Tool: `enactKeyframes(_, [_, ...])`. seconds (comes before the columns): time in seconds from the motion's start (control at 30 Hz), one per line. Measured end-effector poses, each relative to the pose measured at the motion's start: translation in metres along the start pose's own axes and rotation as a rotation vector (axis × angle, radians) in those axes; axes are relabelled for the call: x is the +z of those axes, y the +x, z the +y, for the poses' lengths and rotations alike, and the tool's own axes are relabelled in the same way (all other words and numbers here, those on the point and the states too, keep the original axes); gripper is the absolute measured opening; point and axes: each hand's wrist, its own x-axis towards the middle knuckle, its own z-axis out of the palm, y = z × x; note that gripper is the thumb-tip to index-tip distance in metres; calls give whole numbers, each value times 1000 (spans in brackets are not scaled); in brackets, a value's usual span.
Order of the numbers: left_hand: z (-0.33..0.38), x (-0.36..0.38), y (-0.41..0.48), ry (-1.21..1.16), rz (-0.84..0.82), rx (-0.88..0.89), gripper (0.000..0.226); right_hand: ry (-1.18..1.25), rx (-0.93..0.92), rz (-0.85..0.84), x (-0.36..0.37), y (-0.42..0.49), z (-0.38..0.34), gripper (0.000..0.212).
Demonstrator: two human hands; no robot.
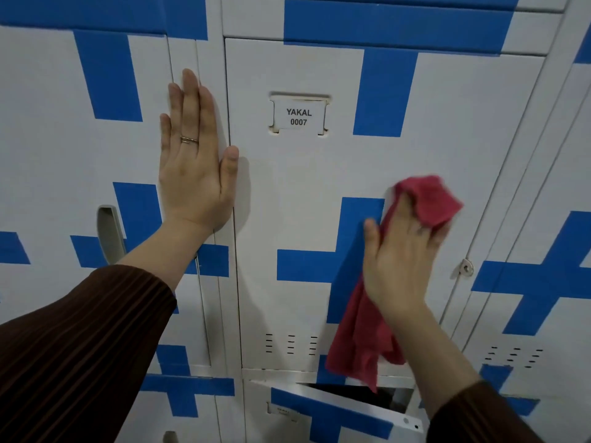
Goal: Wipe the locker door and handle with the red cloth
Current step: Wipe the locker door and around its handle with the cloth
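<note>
A white locker door (307,199) with blue cross shapes carries a label reading YAKAL 0007 (299,117). My right hand (399,263) holds the red cloth (428,199) against the door's right side; its fingertips curl into the cloth, which hangs down below the wrist. The door's handle is hidden behind that hand and cloth. My left hand (195,161) lies flat with straight fingers on the frame strip left of the door, its thumb on the door's left edge.
The neighbouring left locker has a recessed handle (110,235). A padlock hasp (467,267) sits at the door's right edge. Below, another locker door (345,414) stands ajar, tilted outward. Vent slots (291,343) mark the door's bottom.
</note>
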Motion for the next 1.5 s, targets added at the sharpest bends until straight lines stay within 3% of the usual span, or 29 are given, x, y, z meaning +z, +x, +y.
enactKeyframes(0.1, [0,0,0,-2,2,1,62,21,97,70,-8,39,-9,71])
enactKeyframes(0.23, [0,1,0,5,-8,-10,62,-31,-258,-81,-1,21,-23,60])
enactKeyframes(0.3, [0,0,0,8,-11,-12,62,-50,-332,-153,-2,7,-7,58])
enactKeyframes(0.37, [1,0,0,15,-14,-17,63,-33,-170,-62,-10,14,12,60])
enactKeyframes(0.43, [2,-1,0,19,-13,-20,63,8,119,84,-16,37,16,70])
enactKeyframes(0.5, [2,-1,-1,20,-15,-19,62,19,228,163,-16,59,3,78])
enactKeyframes(0.53, [2,-1,-1,23,-14,-19,62,6,167,153,-14,63,-9,76])
enactKeyframes(0.67, [2,0,-1,25,-5,-22,62,-72,-356,-38,4,35,-31,58])
enactKeyframes(0.73, [2,0,-1,20,-3,-21,62,-73,-435,-79,2,29,-11,58])
enactKeyframes(0.77, [2,0,-1,17,-6,-21,62,-67,-378,-48,-2,32,2,59])
enactKeyframes(0.87, [1,0,-1,22,-2,-19,62,-12,53,179,-15,61,21,58])
enactKeyframes(0.93, [1,1,-1,20,-7,-21,62,23,189,276,-19,84,7,59])
enactKeyframes(1.0, [2,1,-1,22,-8,-23,62,18,123,267,-17,96,-16,58])
enactKeyframes(1.1, [1,0,0,37,-5,-24,61,-54,-161,178,-1,76,-34,53])
enactKeyframes(1.17, [1,0,0,35,5,-22,61,-99,-347,90,8,51,-27,50])
enactKeyframes(1.23, [1,1,0,34,8,-19,61,-123,-396,28,5,36,-6,51])
enactKeyframes(1.33, [1,1,-1,39,1,-20,61,-88,-156,123,-9,50,20,57])
enactKeyframes(1.43, [1,0,0,30,-6,-19,61,-18,145,251,-17,83,0,68])
enactKeyframes(1.5, [2,1,0,22,-2,-20,62,-8,133,263,-15,93,-27,66])
